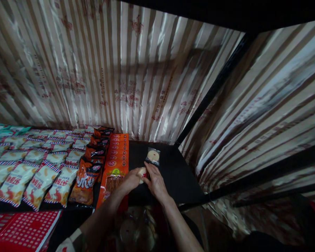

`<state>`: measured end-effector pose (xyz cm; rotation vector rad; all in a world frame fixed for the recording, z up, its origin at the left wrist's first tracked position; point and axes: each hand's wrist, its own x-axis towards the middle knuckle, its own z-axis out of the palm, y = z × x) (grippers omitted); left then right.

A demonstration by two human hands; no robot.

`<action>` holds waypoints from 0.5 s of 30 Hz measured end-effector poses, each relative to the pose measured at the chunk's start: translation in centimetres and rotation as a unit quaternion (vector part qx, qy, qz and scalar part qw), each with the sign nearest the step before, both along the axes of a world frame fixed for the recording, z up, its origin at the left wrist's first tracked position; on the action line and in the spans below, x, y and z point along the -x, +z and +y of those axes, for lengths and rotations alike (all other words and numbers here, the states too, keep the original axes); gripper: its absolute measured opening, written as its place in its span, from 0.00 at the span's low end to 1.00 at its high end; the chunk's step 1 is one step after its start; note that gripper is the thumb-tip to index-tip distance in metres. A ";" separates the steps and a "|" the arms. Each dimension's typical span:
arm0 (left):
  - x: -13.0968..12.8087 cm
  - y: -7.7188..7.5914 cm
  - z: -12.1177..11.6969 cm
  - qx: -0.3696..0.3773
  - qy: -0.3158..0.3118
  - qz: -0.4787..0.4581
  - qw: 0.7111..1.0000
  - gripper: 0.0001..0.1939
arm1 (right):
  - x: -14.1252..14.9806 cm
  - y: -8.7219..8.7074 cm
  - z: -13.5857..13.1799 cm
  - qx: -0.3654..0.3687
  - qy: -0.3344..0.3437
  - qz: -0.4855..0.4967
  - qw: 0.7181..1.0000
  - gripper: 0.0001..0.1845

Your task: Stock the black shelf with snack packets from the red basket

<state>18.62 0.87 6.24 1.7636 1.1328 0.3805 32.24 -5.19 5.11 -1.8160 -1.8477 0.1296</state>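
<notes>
My left hand [130, 180] and my right hand [155, 180] are both closed on a small wrapped round pastry [141, 174], pale with a red mark. They hold it low over the black shelf [173, 175]. Just beyond my right fingertips, a second round pastry [153, 156] in clear plastic lies flat on the shelf, a small red mark on its top. To the left of my left hand are orange packs of thin brown sticks [114, 185], laid in an overlapping row. My palms hide part of the held pastry.
Orange snack bags [83, 182] and rows of white snack bags [39, 182] fill the shelf's left side. Below are a red basket [26, 232] and more wrapped pastries [128, 229], dimly lit. A black post [212, 92] and striped sheeting [147, 70] stand behind.
</notes>
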 end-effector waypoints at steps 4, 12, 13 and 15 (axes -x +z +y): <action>0.2 1.1 1.4 -0.052 -0.059 0.033 0.996 0.17 | -0.9 0.8 0.8 0.034 0.001 0.020 0.999 0.24; -0.1 -0.3 4.8 -0.043 0.002 -0.035 0.998 0.12 | -1.7 1.2 2.6 0.062 -0.042 0.161 0.984 0.14; -0.2 -0.5 5.1 -0.036 0.019 -0.051 0.998 0.12 | -1.7 1.0 2.8 0.061 -0.049 0.185 0.980 0.14; -0.4 -0.8 5.7 -0.018 0.050 -0.083 0.995 0.12 | -1.8 0.5 3.3 0.063 -0.067 0.226 0.970 0.14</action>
